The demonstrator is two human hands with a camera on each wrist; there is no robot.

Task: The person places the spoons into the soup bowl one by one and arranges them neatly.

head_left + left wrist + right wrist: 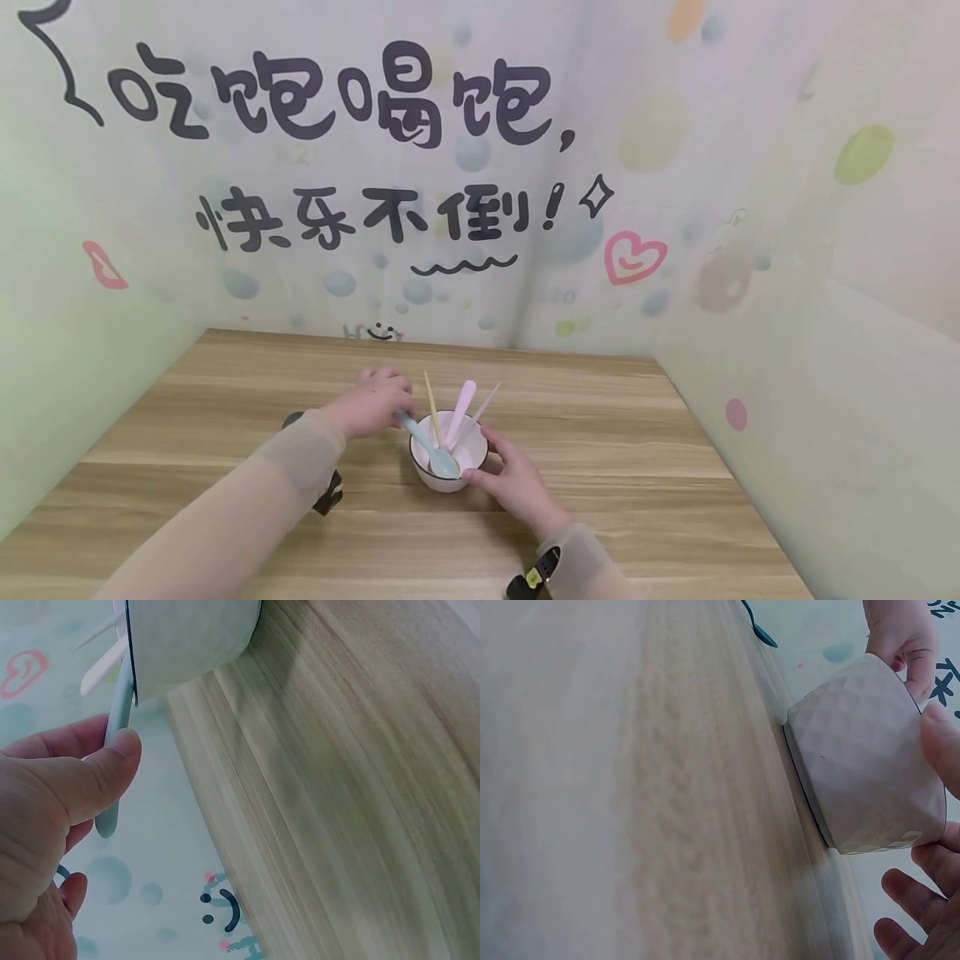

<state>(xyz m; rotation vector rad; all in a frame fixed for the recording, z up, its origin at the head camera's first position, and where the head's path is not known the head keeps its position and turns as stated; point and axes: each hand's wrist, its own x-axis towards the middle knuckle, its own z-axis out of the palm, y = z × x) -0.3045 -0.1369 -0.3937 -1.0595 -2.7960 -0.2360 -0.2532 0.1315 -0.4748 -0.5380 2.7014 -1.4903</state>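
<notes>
A white bowl (pixel 447 484) with a dark rim stands upright on the table; its faceted side shows in the right wrist view. My left hand (pixel 377 403) pinches the handle end of a light blue spoon (pixel 442 462) between thumb and fingers, the spoon's head lying inside the bowl. With thumb and fingers spread around its right side, my right hand (pixel 517 483) holds the bowl. A pink handle (pixel 461 408), a thin yellow utensil (pixel 431 400) and a thin pale one (pixel 483 406) lean out over the far rim, their lower ends inside the bowl.
The wood-grain table (pixel 600 467) meets a printed back wall (pixel 337 292) just beyond the bowl. Pale side walls (pixel 787 400) bound it at left and right. A black wrist device (pixel 536 575) sits at my right sleeve.
</notes>
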